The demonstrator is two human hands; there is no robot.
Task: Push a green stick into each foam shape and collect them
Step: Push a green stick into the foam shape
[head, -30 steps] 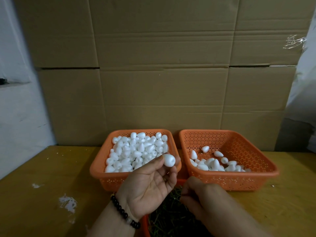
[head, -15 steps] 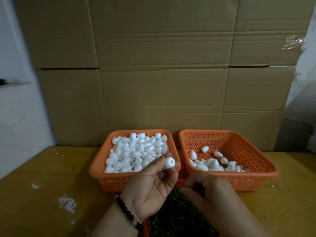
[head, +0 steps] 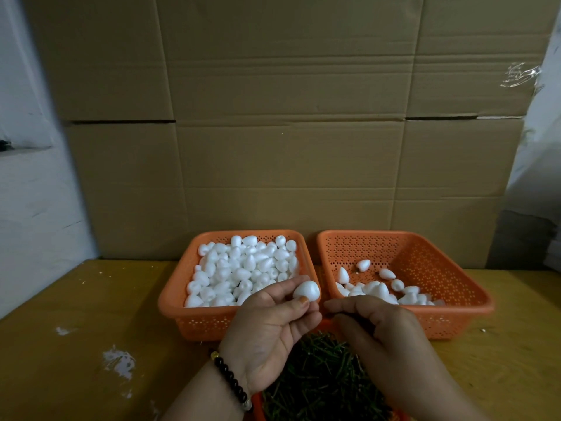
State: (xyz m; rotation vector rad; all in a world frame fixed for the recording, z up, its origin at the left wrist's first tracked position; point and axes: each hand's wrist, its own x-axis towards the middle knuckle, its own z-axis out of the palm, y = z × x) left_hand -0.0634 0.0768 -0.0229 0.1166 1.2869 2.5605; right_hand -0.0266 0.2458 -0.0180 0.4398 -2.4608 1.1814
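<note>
I saw matt white foam shapes (head: 243,268) heaped in a perforated orange plastic basket (head: 409,262), the yellowish wooden table (head: 91,314) smooth but scuffed with white patches, plain brown corrugated cardboard (head: 288,117) behind, and glossy dark beads on the bracelet (head: 230,376)

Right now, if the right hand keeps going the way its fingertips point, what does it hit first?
Its fingertips point left toward the left hand. First contact would likely be that hand's thumb, just under the foam shape it pinches. Depth is unclear from one view.
</note>
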